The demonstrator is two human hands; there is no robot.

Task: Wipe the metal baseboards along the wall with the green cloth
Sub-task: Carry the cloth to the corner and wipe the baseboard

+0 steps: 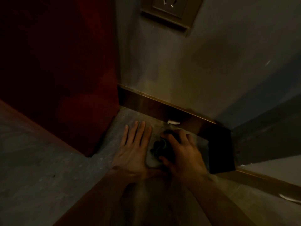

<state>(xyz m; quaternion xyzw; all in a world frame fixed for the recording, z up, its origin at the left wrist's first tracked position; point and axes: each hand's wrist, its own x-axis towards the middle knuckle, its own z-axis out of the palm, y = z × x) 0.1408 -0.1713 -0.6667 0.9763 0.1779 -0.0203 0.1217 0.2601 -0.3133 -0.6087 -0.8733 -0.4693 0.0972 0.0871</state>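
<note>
Flat left hand (136, 147) presses speckled floor (48, 168); right hand (180, 152) grips crumpled green cloth (160, 146) near glossy metal baseboard (162, 106).

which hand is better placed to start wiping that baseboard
Right. The right hand already grips the green cloth and sits close to the metal baseboard. The left hand lies flat and open on the floor with no cloth, seemingly bracing.
</note>
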